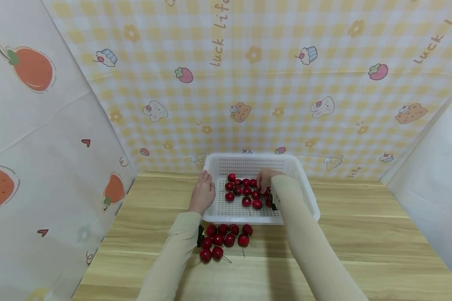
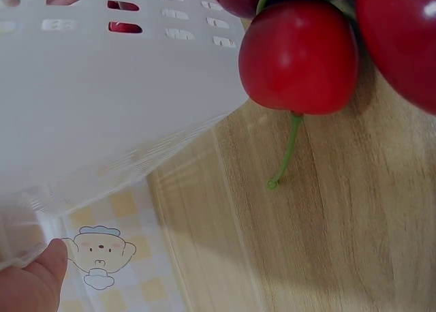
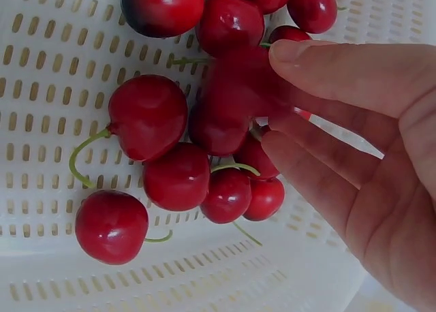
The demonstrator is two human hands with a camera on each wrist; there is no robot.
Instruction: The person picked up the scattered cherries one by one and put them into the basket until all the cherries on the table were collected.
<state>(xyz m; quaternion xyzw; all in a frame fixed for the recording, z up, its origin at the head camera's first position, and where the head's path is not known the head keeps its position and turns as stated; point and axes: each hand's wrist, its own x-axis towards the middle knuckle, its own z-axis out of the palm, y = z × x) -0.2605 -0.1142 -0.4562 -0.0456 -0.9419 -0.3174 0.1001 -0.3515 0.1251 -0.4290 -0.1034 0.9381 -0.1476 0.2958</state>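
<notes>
A white plastic basket stands on the table with several red cherries inside it. My left hand holds the basket's left rim; in the left wrist view only one digit shows, against the rim. Inside the basket, my right hand is low over the cherries, its thumb and fingers spread apart. A blurred cherry is just at the fingertips of that hand, above other cherries. In front of the basket, several more cherries with green stems lie near my left wrist.
The wooden table runs up to a yellow checked cloth close behind the basket. White printed cloth hangs at the left, and a white sheet at the right.
</notes>
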